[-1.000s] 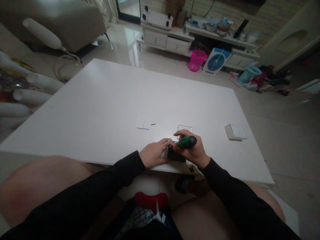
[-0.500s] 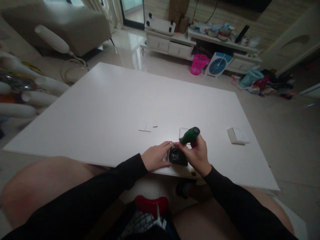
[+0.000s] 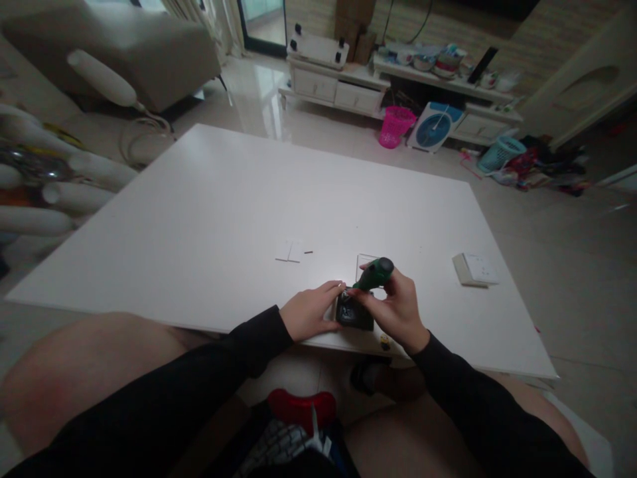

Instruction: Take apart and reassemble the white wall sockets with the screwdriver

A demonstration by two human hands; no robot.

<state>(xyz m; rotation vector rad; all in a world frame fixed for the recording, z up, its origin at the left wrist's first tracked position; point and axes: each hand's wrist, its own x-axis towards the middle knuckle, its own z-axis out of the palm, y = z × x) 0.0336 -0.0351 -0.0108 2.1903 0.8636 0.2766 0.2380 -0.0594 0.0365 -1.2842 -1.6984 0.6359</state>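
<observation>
My left hand (image 3: 311, 312) grips the left side of a small dark, square box (image 3: 355, 315) near the table's front edge. My right hand (image 3: 395, 307) is closed round a screwdriver with a green handle and black end (image 3: 377, 272). Its handle leans up to the right, and its tip is hidden by my fingers at the box's far edge. Behind my right hand lies a thin white frame (image 3: 365, 256). Two white plates (image 3: 288, 251) and a short dark strip (image 3: 308, 252) lie left of it. A small brass-coloured piece (image 3: 385, 342) sits at the front edge.
The white table (image 3: 239, 199) spreads out before me. A white socket box (image 3: 472, 269) stands at its right. Past the table are a pink basket (image 3: 397, 126), a blue-and-white fan (image 3: 434, 127) and a low cabinet (image 3: 318, 86). White padded tubes (image 3: 102, 78) stand at the left.
My right hand has shifted on the screwdriver, uncovering more of the dark box. My left hand keeps hold of the box. The view has tilted slightly.
</observation>
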